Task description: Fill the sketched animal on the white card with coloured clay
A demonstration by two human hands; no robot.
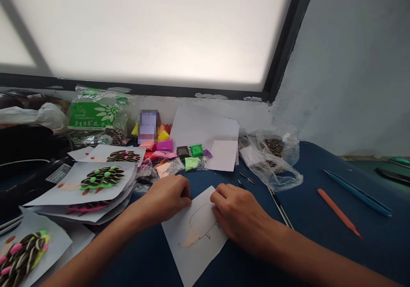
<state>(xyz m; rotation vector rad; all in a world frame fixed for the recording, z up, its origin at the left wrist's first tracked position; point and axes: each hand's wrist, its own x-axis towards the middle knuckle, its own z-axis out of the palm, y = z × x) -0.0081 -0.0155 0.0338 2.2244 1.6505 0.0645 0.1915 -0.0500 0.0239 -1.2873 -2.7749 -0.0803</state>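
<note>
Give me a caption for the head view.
Left hand and right hand at a line drawing, seed-decorated pictures to the left, coloured packets beyond.

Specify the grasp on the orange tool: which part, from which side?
Likely best: right hand pinches the orange tool mid-shaft from above, across its long sides. It lies on the blue tabletop, slim, narrowing at the near end, with a gap to the blue tool.

Main light: white pane (176, 30) beyond the left hand (168, 195) and right hand (241, 212) — near clipping, soft shadow band (27, 28) toward its left. Tabletop (307, 197) around the grip runs dim; black items (28, 146) far left of it lose detail. Upright item (148, 124) past the left hand is mosaic-blurred. Wide-angle stretch at the edges — pencil outline (202, 221) between the hands faint but readable.
</note>
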